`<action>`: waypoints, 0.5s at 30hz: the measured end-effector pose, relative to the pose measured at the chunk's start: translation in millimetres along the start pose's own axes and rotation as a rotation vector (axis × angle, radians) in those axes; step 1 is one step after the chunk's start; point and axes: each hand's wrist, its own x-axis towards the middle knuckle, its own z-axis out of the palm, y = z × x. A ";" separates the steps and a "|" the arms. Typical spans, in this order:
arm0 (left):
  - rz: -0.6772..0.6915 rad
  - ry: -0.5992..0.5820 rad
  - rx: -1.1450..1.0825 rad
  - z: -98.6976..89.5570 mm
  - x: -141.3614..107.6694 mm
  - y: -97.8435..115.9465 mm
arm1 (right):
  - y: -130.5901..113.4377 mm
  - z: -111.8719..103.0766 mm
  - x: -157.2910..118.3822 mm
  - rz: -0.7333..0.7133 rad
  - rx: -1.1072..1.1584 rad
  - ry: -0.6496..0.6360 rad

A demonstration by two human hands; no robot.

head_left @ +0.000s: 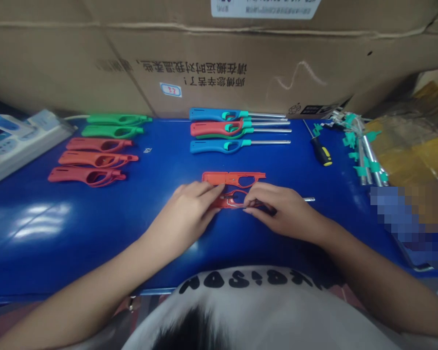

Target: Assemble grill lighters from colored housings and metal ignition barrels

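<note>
An opened red-orange lighter half (235, 199) lies on the blue table, with a thin wire or rod along its inside. My left hand (193, 204) is closed on its left end, thumb and fingers pressed together. At its right end my right hand (277, 206) pinches the part near the trigger opening; a metal tube (309, 199) sticks out to the right beyond the fingers. Just above both hands lies the other orange shell half (233, 179), its inner side up. The fingers hide much of the held half.
Finished-looking lighters (219, 147) lie at the back centre, green and red shells (91, 175) at the left beside a power strip (25, 141). A screwdriver (321, 150), metal tubes with green pieces (367, 155) and a yellowish bag (412, 146) are right; a cardboard box (131, 58) stands behind.
</note>
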 end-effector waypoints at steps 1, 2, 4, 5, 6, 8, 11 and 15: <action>-0.008 0.009 -0.041 -0.2 1.4 -2.4 | 0.2 -1.8 -0.3 -0.017 -0.007 -0.023; -0.011 0.016 -0.072 0.0 2.5 -3.8 | 0.5 -2.8 -0.5 -0.035 -0.025 -0.043; -0.002 0.033 -0.121 1.5 3.8 -4.3 | 1.1 -1.9 -0.4 -0.057 -0.090 -0.039; 0.010 0.045 -0.140 2.9 3.9 -3.8 | 1.6 -0.1 -0.1 -0.053 -0.133 -0.013; 0.025 0.060 -0.156 4.7 3.9 -3.1 | 2.1 2.4 0.3 -0.039 -0.176 0.022; 0.056 0.086 -0.174 8.8 3.3 -1.5 | 3.4 7.7 0.9 0.001 -0.248 0.094; 0.079 0.103 -0.171 13.7 1.8 0.9 | 5.3 13.1 0.8 0.022 -0.321 0.145; 0.109 0.099 -0.154 15.8 0.3 4.0 | 7.1 14.9 0.1 0.003 -0.326 0.186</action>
